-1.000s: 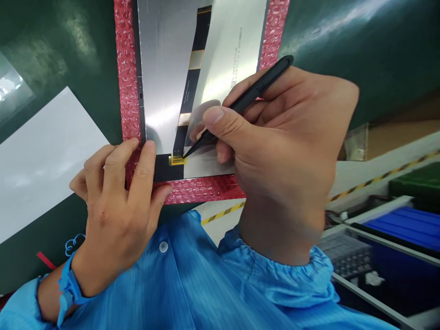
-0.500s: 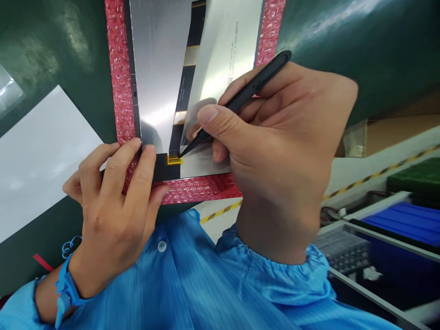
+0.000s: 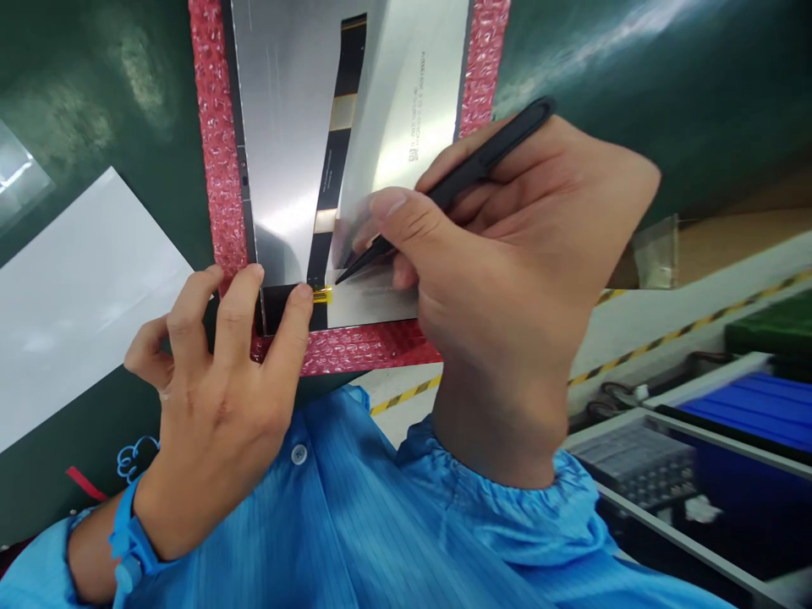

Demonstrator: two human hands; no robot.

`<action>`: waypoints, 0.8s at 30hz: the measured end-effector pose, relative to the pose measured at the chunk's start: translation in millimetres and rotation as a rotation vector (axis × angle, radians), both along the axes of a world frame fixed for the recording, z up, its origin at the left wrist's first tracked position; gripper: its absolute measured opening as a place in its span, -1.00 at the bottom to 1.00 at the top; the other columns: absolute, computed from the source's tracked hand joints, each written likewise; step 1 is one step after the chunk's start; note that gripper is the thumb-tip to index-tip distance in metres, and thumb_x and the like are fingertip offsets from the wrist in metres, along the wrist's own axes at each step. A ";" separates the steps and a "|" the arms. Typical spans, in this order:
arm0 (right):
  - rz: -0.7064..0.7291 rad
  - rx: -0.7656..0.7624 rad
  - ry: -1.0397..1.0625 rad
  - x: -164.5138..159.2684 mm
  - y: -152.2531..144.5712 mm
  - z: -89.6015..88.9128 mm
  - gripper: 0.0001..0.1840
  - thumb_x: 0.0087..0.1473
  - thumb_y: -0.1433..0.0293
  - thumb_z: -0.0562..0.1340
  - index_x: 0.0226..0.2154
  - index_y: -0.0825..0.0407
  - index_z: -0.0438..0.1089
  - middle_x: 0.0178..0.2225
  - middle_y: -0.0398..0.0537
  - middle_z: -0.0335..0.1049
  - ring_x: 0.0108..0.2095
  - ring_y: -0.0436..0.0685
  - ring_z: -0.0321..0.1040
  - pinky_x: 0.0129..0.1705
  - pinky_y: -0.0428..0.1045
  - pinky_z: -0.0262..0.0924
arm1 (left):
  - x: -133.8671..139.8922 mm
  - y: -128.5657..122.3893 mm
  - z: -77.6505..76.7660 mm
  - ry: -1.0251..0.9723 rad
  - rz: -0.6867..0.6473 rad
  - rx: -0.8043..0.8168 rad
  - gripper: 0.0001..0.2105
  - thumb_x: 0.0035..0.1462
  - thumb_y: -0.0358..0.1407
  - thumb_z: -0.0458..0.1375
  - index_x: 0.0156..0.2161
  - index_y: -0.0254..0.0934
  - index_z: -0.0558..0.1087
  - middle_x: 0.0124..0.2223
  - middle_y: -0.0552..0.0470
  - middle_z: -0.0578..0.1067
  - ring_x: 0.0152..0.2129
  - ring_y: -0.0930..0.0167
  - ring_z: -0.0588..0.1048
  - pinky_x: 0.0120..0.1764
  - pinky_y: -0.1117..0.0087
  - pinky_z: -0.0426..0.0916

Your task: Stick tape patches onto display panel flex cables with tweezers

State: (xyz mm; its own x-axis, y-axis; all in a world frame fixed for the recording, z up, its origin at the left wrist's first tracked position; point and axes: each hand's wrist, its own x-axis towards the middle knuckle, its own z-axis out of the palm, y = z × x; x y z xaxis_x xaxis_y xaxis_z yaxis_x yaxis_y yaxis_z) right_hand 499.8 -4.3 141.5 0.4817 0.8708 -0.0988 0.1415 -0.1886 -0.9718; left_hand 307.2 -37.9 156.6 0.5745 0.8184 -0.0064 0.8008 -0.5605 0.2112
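Note:
My right hand grips black tweezers, their pointed tip close beside a small piece of yellow tape. The tape sits at the bottom of a dark flex cable that runs up the silver metal back of a flat display panel. My left hand is open, fingers spread over the panel's lower left corner. Its index fingertip rests at the tape's left end, partly covering it. A clear film appears to lie over the panel near my right fingertips.
Pink bubble wrap lies under the panel on a green table. A white sheet is at left, near a clear plastic bag. At lower right, blue bins sit below table level. A blue strap circles my left wrist.
My left index finger has moved right from the panel's corner onto the tape. The tweezers' tip has shifted slightly right and up, off the tape. The panel appears slightly farther left in view.

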 end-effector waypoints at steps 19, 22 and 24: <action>-0.096 0.139 0.043 1.0 -1.5 -13.0 -0.68 0.10 0.58 0.41 -0.48 -0.04 0.32 -0.53 -0.23 0.35 -0.64 -0.04 0.23 -0.66 -0.07 0.04 | 10.3 -14.0 -2.4 -0.015 0.151 0.044 -0.47 0.29 -0.41 0.26 0.32 -0.01 0.39 0.41 -0.24 0.28 0.31 -0.09 0.25 0.23 -0.29 0.10; -0.091 0.153 0.073 1.2 -2.1 -13.5 -0.67 0.12 0.54 0.43 -0.49 -0.06 0.31 -0.54 -0.24 0.32 -0.65 -0.02 0.20 -0.65 -0.05 0.04 | 10.2 -13.7 -1.2 -0.009 0.096 0.083 -0.49 0.30 -0.43 0.22 0.32 -0.09 0.40 0.43 -0.28 0.27 0.32 -0.10 0.26 0.22 -0.28 0.14; -0.073 0.152 0.091 2.4 -3.1 -15.5 -0.66 0.14 0.48 0.46 -0.47 -0.08 0.32 -0.57 -0.26 0.28 -0.67 -0.01 0.17 -0.64 -0.04 0.06 | 10.1 -11.3 -1.6 -0.016 0.025 0.071 -0.47 0.29 -0.47 0.19 0.34 -0.15 0.39 0.46 -0.31 0.25 0.33 -0.10 0.26 0.22 -0.28 0.18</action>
